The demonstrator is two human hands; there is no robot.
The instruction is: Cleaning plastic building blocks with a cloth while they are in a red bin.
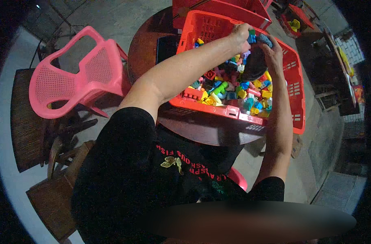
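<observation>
The person's bare left forearm point(189, 65) slants up to the right from a bent elbow, its hand point(240, 38) curled. The right forearm point(279, 110) rises nearly straight, fingers bent inward. Both hands point(275, 55) sit near each other.

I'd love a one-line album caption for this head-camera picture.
Left hand and right hand above a red crate of colourful toy blocks, on a round table, with a pink chair to the left.

Blocks point(254, 92): glossy plastic. Crate point(212, 108): smooth plastic. Shirt point(120, 175): matt cloth.
</observation>
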